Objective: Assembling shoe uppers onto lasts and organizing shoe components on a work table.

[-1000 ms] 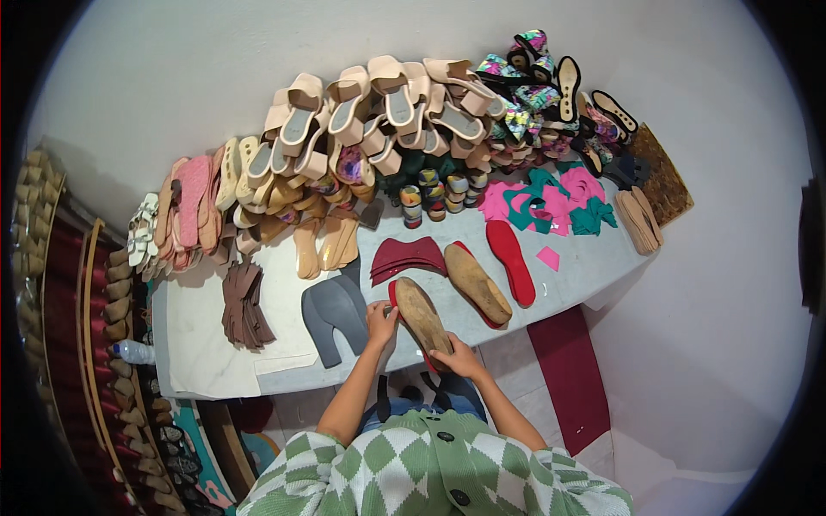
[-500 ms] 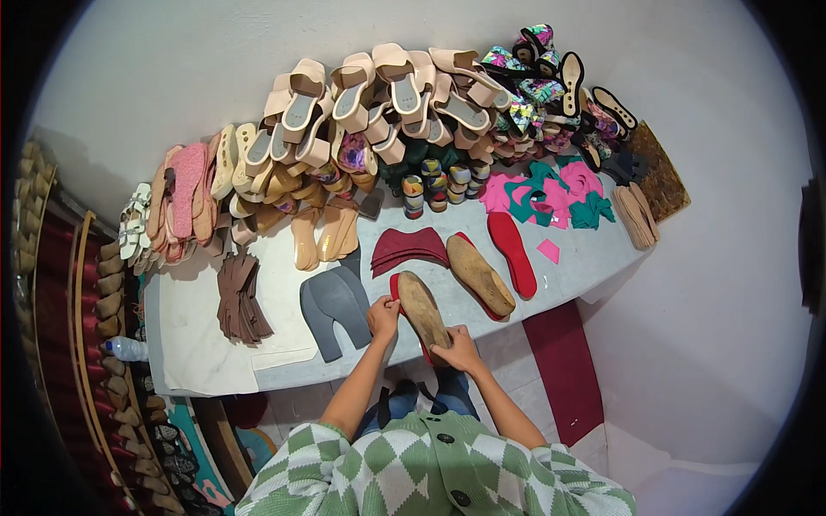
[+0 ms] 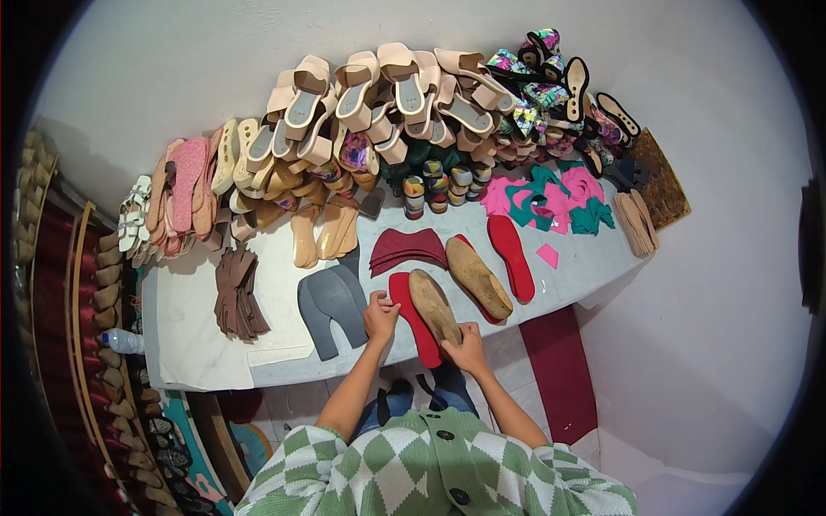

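Note:
My right hand is closed round the near end of a worn wooden shoe last. A red insole lies to the last's left, its near end reaching past the table edge. My left hand is beside the insole's left edge, thumb and fingers apart, fingertips at or very near it. To the right, a second last rests on another red insole, and a single red insole lies beyond that. Stacked maroon curved pieces lie just above. Left of my left hand are grey sole-shaped pieces.
Heeled beige sandals are piled along the table's back. Brown strips lie at left; pink and green scraps at right. A rack of lasts and a water bottle stand beside the table's left end.
The last in my right hand has shifted right, off the red insole that was mostly beneath it. My left hand has loosened from a pinch on the insole's edge.

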The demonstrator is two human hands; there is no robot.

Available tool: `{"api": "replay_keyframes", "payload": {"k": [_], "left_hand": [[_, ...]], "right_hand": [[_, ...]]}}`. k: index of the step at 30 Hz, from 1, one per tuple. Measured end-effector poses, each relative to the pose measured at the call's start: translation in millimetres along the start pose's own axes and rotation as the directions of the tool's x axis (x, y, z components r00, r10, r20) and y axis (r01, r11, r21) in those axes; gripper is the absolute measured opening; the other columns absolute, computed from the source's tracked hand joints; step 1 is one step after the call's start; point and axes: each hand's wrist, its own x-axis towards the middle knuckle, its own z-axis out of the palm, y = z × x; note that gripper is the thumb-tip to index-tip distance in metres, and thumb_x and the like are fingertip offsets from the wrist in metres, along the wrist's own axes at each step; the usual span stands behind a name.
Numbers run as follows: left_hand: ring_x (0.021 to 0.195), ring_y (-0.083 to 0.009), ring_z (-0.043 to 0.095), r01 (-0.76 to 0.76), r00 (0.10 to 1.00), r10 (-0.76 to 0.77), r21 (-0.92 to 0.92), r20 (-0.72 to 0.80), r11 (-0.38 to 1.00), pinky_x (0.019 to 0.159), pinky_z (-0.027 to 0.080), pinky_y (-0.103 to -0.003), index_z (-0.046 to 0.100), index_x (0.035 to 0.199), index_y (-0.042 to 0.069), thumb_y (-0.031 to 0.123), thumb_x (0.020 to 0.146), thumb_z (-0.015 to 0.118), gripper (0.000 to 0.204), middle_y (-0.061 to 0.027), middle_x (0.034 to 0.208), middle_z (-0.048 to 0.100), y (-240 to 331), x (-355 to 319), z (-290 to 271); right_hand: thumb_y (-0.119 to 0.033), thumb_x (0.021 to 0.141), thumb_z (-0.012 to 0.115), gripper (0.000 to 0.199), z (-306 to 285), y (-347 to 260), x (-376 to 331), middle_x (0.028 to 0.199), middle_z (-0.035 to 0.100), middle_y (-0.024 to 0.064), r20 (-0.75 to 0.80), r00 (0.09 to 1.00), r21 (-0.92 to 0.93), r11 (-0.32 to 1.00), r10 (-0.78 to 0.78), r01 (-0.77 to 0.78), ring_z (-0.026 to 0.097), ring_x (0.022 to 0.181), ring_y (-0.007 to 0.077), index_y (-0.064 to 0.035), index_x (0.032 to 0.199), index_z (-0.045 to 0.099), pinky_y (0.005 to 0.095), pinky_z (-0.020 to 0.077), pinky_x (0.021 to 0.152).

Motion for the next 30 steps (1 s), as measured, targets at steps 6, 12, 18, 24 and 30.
{"api": "replay_keyframes", "payload": {"k": [6, 12, 18, 24, 30], "left_hand": [[0.089, -0.0258, 0.054, -0.289, 0.947, 0.313, 0.240, -0.067, 0.927, 0.076, 0.044, -0.035, 0.056, 0.096, 0.009, 0.008, 0.065, 0.071, 0.035, -0.0073, 0.093, 0.058, 27, -8, -10], [0.089, -0.0281, 0.052, -0.363, 0.932, 0.358, 0.162, 0.063, 0.917, 0.079, 0.042, -0.037, 0.057, 0.097, 0.008, 0.006, 0.065, 0.069, 0.035, -0.0084, 0.094, 0.057, 18, 0, -14], [0.095, -0.0291, 0.053, -0.435, 0.898, 0.420, 0.127, 0.129, 0.892, 0.086, 0.039, -0.036, 0.058, 0.101, 0.007, 0.008, 0.064, 0.070, 0.039, -0.0109, 0.100, 0.058, 15, 1, -20], [0.101, -0.0278, 0.052, -0.489, 0.865, 0.468, 0.096, 0.180, 0.867, 0.087, 0.038, -0.037, 0.056, 0.108, 0.007, 0.011, 0.064, 0.070, 0.047, -0.0116, 0.104, 0.057, 7, 4, -24], [0.101, -0.0290, 0.051, -0.447, 0.887, 0.422, 0.119, 0.187, 0.887, 0.089, 0.037, -0.037, 0.052, 0.117, 0.006, 0.011, 0.063, 0.071, 0.057, -0.0133, 0.107, 0.056, 5, -1, -24]], "right_hand": [[-0.033, 0.062, 0.067, 0.059, 8, 3, -2, 0.103, 0.047, 0.0215, -0.060, 0.997, 0.014, 0.999, 0.042, -0.041, 0.047, 0.098, 0.0341, 0.0076, 0.103, 0.055, 0.0383, 0.0390, 0.088], [-0.030, 0.063, 0.066, 0.053, 14, 11, -5, 0.099, 0.050, 0.0204, -0.171, 0.970, 0.066, 0.984, 0.173, -0.164, 0.048, 0.097, 0.0321, 0.0065, 0.100, 0.058, 0.0366, 0.0401, 0.087], [-0.030, 0.062, 0.066, 0.052, 6, 8, -3, 0.097, 0.051, 0.0198, -0.213, 0.967, 0.034, 0.990, 0.140, -0.136, 0.049, 0.096, 0.0312, 0.0053, 0.099, 0.059, 0.0363, 0.0401, 0.087], [-0.028, 0.064, 0.067, 0.049, 6, -2, -8, 0.096, 0.051, 0.0187, -0.235, 0.970, 0.078, 0.996, 0.067, -0.050, 0.049, 0.095, 0.0307, 0.0055, 0.099, 0.059, 0.0359, 0.0408, 0.085], [-0.032, 0.063, 0.068, 0.052, 20, -21, -14, 0.097, 0.049, 0.0188, -0.049, 0.996, 0.096, 0.993, 0.078, -0.073, 0.050, 0.092, 0.0302, 0.0054, 0.099, 0.059, 0.0358, 0.0413, 0.084]]}}
